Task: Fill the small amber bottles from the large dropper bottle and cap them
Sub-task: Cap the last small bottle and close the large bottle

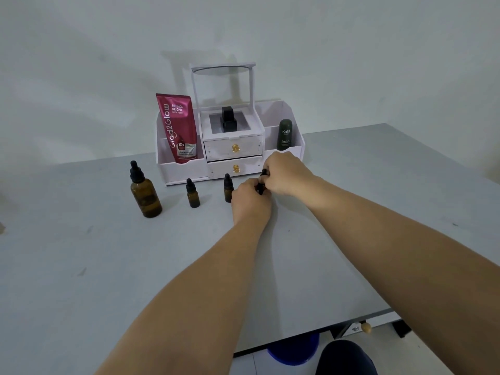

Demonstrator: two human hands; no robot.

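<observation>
The large amber dropper bottle (pixel 144 192) stands capped at the left of the grey table (pixel 135 266). Two small amber bottles (pixel 193 194) (pixel 228 188) with black dropper caps stand to its right. A third small bottle (pixel 260 188) is mostly hidden between my hands. My left hand (pixel 250 200) wraps around its body. My right hand (pixel 286 173) pinches its black dropper cap (pixel 264 172) from above.
A white cosmetic organiser (pixel 232 147) with two drawers stands just behind my hands. It holds a red tube (pixel 180 128), a black square bottle (pixel 228 120) and a dark green bottle (pixel 284 135). The table's front edge runs at lower right, with a blue bucket (pixel 295 350) beneath.
</observation>
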